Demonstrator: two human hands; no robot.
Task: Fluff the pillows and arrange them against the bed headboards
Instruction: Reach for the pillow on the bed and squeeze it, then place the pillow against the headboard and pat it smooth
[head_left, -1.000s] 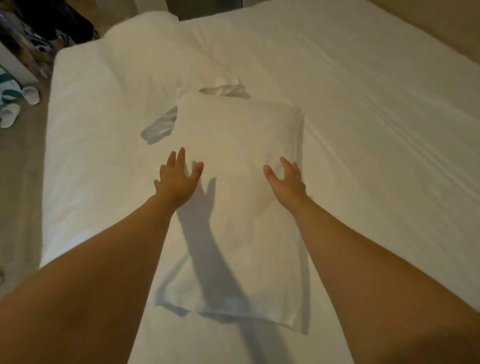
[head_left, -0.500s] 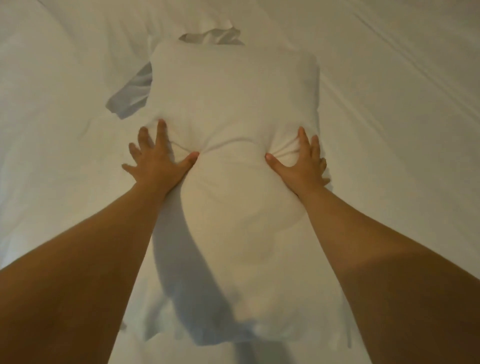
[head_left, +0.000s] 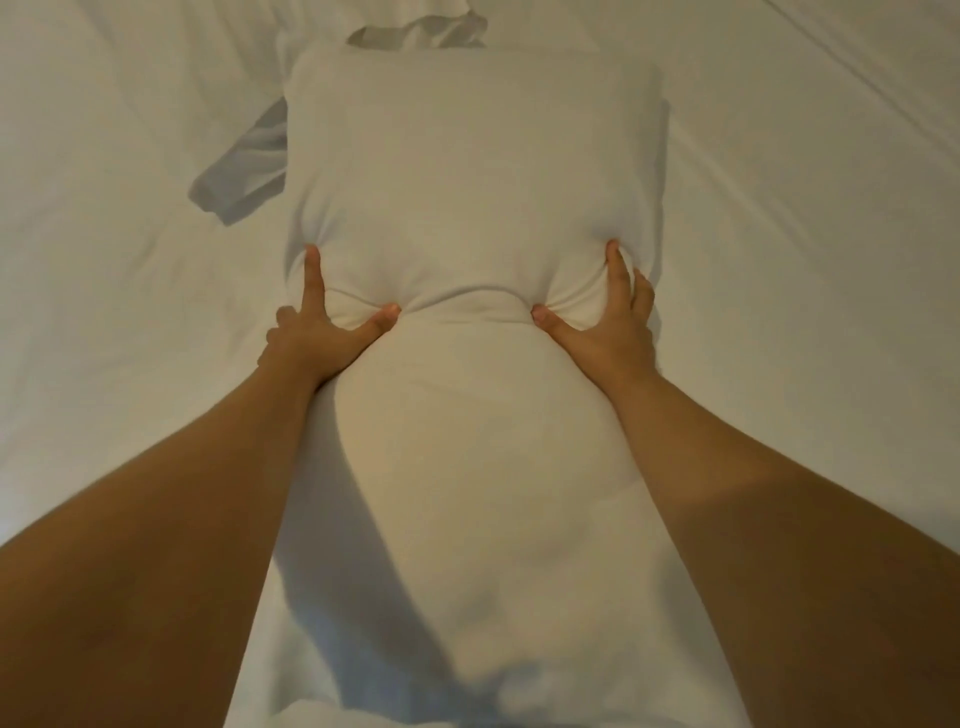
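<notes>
A white pillow lies lengthwise on the white bed, its long axis running away from me. My left hand presses into its left side at mid-length, thumb dug into the fabric, fingers along the edge. My right hand does the same on the right side. The two hands squeeze the pillow inward, so a deep crease runs between the thumbs. The near half bulges up between my forearms. No headboard is in view.
A loose flap of white fabric sticks out from under the pillow's far left corner, and more bunched fabric lies at its far end. The white sheet spreads out on both sides, with a seam at the far right.
My hands went from hovering over the pillow to pressing into its sides, and they now pinch it harder. The camera has moved closer, so the floor and bed edge have left the view.
</notes>
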